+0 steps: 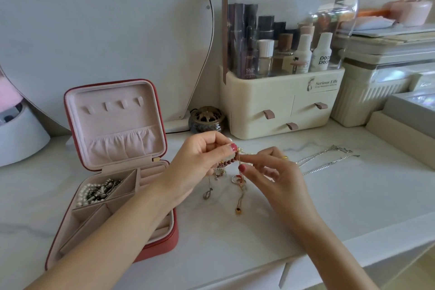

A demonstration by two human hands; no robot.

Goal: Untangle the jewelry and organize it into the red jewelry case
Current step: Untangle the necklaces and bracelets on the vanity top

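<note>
The red jewelry case [164,240] lies open at the left, its pink lid upright. Its back-left compartment holds pearls and a dark chain [97,192]. A tangled bunch of jewelry [229,172], with a brown bead bracelet, gold chains and hanging pendants, is lifted above the marble tabletop in the middle. My left hand [200,160] pinches the top of the tangle between thumb and fingers. My right hand [270,172] pinches a gold chain of the same tangle just to its right. Two silver chains [327,160] lie stretched on the table to the right.
A cream cosmetic organiser [277,110] with a clear dome stands behind the hands, a small bronze pot [206,120] to its left. A round mirror [106,30] leans behind the case. Ribbed boxes and a tray [400,129] fill the right side. The table edge runs at lower right.
</note>
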